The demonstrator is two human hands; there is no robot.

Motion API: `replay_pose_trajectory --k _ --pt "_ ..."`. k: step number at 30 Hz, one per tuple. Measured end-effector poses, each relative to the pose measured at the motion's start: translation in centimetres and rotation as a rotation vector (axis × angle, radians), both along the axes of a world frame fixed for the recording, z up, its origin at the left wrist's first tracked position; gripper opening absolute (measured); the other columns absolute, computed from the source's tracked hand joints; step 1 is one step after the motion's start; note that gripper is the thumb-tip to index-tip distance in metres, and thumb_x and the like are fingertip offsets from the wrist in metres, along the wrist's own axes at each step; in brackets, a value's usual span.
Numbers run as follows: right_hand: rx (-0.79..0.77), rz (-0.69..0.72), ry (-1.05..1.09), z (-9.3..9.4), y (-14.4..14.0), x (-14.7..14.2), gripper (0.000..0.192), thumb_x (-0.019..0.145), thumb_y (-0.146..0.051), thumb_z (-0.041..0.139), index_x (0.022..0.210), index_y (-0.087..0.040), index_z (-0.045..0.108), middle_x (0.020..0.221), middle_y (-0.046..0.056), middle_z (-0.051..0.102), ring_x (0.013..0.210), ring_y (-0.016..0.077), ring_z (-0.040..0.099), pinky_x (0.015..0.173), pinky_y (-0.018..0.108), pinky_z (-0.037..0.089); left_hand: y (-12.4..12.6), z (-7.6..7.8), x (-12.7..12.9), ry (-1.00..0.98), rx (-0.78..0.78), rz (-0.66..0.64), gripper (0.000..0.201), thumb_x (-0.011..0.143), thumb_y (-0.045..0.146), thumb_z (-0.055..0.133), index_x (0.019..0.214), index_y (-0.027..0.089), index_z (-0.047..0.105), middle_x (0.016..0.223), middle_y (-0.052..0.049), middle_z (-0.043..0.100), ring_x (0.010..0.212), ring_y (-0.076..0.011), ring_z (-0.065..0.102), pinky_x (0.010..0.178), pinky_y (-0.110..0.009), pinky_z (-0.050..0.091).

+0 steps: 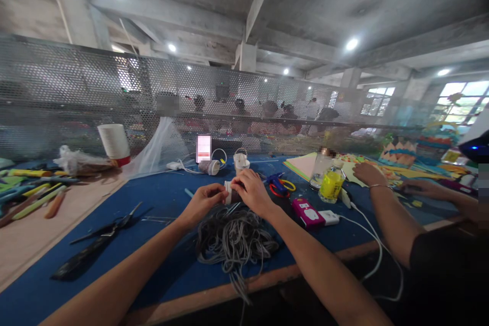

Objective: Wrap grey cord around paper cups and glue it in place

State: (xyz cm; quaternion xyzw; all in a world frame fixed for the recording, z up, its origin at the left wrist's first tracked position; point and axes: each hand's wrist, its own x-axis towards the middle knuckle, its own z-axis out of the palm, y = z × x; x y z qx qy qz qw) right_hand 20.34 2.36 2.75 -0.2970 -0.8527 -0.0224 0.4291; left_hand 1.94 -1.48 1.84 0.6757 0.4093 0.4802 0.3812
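Observation:
Between my hands, over the blue work mat, is a small white-rimmed cup that looks like a paper cup. My left hand pinches its left side with thumb and fingers. From the right, my right hand closes over the cup and hides most of its wall. Below them lies a loose heap of grey cord, some strands trailing over the table's front edge. Behind my hands, a cup wound with grey cord lies on its side, and a white cup with a handle loop stands near it.
Black-handled scissors lie left, near stacked paper cups. A blue glue gun, a magenta power bank and a yellow-labelled bottle sit right. A co-worker's arm reaches in there. Perforated metal screen stands behind.

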Motion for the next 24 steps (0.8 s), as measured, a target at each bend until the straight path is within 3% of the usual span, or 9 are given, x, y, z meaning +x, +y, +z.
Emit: replay_pose_trajectory --k 13,24 --pt "-0.007 -0.022 -0.030 -0.11 0.12 -0.06 0.010 0.090 -0.029 0.056 0.088 -0.020 0.060 0.094 0.004 0.058 0.098 0.0180 0.051 0.086 0.032 0.040 -0.23 0.15 0.04 0.047 0.027 0.005 0.021 0.078 0.036 0.060 0.072 0.016 0.064 0.064 0.001 0.056 0.063 -0.0147 0.049 0.062 -0.026 0.036" --pt "-0.080 0.047 -0.005 -0.31 0.15 0.08 0.005 0.087 -0.024 0.058 0.087 -0.019 0.059 0.096 0.004 0.056 0.099 0.0167 0.050 0.088 0.029 0.041 -0.25 -0.27 0.04 0.113 0.075 0.003 0.023 0.081 0.036 0.056 0.076 0.015 0.062 0.069 0.002 0.055 0.068 -0.0146 0.048 0.063 -0.024 0.035"
